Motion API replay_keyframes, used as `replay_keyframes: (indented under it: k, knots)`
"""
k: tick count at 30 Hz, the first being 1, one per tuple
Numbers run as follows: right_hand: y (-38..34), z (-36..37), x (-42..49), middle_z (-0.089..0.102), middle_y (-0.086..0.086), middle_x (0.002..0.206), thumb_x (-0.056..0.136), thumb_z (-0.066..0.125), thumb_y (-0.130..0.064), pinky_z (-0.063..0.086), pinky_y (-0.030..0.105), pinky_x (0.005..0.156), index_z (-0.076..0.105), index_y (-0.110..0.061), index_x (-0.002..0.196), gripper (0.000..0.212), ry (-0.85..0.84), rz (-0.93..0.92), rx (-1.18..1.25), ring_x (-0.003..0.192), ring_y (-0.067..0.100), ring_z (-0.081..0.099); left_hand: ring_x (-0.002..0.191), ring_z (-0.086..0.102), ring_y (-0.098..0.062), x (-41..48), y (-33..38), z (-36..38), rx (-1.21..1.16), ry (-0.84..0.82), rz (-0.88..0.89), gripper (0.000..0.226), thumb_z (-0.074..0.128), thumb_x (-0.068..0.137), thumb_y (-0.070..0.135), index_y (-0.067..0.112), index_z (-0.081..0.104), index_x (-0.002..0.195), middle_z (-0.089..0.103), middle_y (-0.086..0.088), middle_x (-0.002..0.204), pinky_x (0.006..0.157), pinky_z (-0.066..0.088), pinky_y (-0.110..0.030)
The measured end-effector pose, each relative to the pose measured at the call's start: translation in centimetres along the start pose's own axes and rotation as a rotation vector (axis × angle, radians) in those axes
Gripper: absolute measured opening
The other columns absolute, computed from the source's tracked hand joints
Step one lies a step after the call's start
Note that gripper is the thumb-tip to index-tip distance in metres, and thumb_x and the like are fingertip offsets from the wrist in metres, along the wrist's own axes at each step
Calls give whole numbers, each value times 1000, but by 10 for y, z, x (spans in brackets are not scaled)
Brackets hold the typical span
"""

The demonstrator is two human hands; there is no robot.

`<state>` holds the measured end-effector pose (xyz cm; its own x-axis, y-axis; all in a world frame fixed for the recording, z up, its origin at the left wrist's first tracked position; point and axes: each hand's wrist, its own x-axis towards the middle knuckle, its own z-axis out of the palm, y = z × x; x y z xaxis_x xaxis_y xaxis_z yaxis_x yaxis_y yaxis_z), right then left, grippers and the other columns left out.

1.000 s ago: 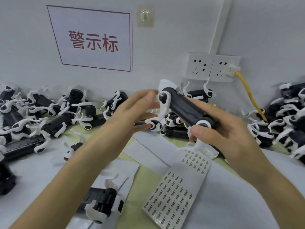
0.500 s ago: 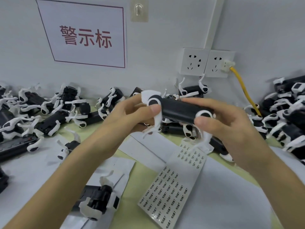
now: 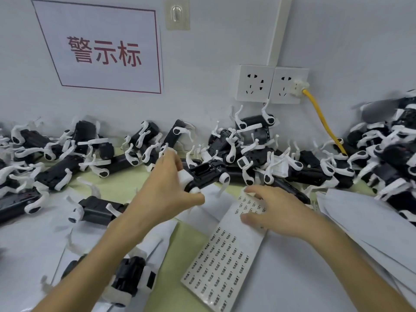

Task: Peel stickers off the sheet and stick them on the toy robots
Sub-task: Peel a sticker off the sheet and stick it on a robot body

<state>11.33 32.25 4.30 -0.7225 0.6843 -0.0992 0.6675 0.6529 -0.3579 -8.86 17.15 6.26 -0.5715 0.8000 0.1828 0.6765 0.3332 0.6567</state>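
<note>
My left hand (image 3: 167,192) grips one end of a black toy robot (image 3: 206,175) with white legs, holding it low over the table with its open underside facing up. My right hand (image 3: 273,210) has its fingers spread and rests on the top end of the white sticker sheet (image 3: 225,257), fingertips at the sheet's far edge. The sheet lies flat in front of me, printed with rows of small black labels. Whether a sticker is lifted I cannot tell.
Piles of black-and-white toy robots (image 3: 252,145) line the wall, left (image 3: 56,158) and right (image 3: 387,154). Another robot (image 3: 128,278) lies near my left forearm. White paper sheets (image 3: 371,221) lie at the right. A yellow cable (image 3: 322,122) runs from a wall socket.
My right hand has let go of the robot and dropped onto the sticker sheet. My left hand has lowered the robot toward the table and turned its underside up.
</note>
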Motion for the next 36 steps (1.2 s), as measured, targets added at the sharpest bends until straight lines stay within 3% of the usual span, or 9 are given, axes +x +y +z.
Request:
replay_keyframes:
  k: [7,11,15,18,20,24,29,33,36]
  knots:
    - [-3,-12,1,61,-11,100,88,76,-11,57,31,79,53,-45,126,56,230,-124,426,93,15,67,75,45,-8,7,-17,5,138,-164,-102,69,92,67,48,22,41,104,45,7,96,58,33,-25]
    - [-8,-22,-7,66,-9,97,91,67,3,59,33,71,62,-42,120,53,264,-274,684,79,16,72,113,57,-17,6,-18,-4,291,-203,-60,94,84,72,58,22,35,144,48,4,131,93,49,-35]
    - [-14,-32,-13,71,-3,95,90,67,9,59,29,70,66,-28,121,49,276,-373,805,77,18,72,103,62,5,0,2,-19,-22,-6,225,40,71,84,55,31,68,116,66,16,121,93,46,-11]
    - [-20,-38,-20,74,3,95,89,68,12,59,28,70,66,-22,121,47,279,-433,870,80,20,74,87,74,-5,-8,21,-26,-366,-295,200,24,66,94,50,29,78,98,78,11,97,83,59,-29]
    - [-25,-41,-24,74,6,96,90,68,11,61,33,72,68,-23,119,45,289,-469,861,83,24,74,84,74,-9,-14,31,-24,-468,-424,193,18,71,93,44,29,79,98,79,8,92,76,59,-25]
    - [-38,-42,-31,69,-1,98,86,71,-16,60,39,72,72,-35,110,30,348,-490,792,80,22,71,98,74,-32,-18,37,-18,-563,-397,213,9,71,95,17,19,80,95,80,-4,99,96,56,-53]
    - [-45,-41,-38,66,-9,101,78,80,-39,60,38,69,72,-42,108,31,428,-477,666,82,21,68,84,75,-18,-23,40,-19,-637,-364,300,16,67,98,18,11,78,106,80,-6,98,70,55,-20]
    - [-48,-40,-40,68,-11,109,79,80,-47,55,31,81,75,-41,107,29,491,-508,579,102,16,67,76,63,-13,-24,41,-18,-624,-296,376,19,67,96,25,10,77,102,77,-16,93,62,42,-13]
    - [-50,-40,-40,67,-13,109,83,76,-41,50,25,89,78,-36,106,24,554,-518,567,111,13,64,83,69,-8,-25,42,-18,-655,-315,412,15,62,101,12,8,75,106,79,-4,96,70,48,-13]
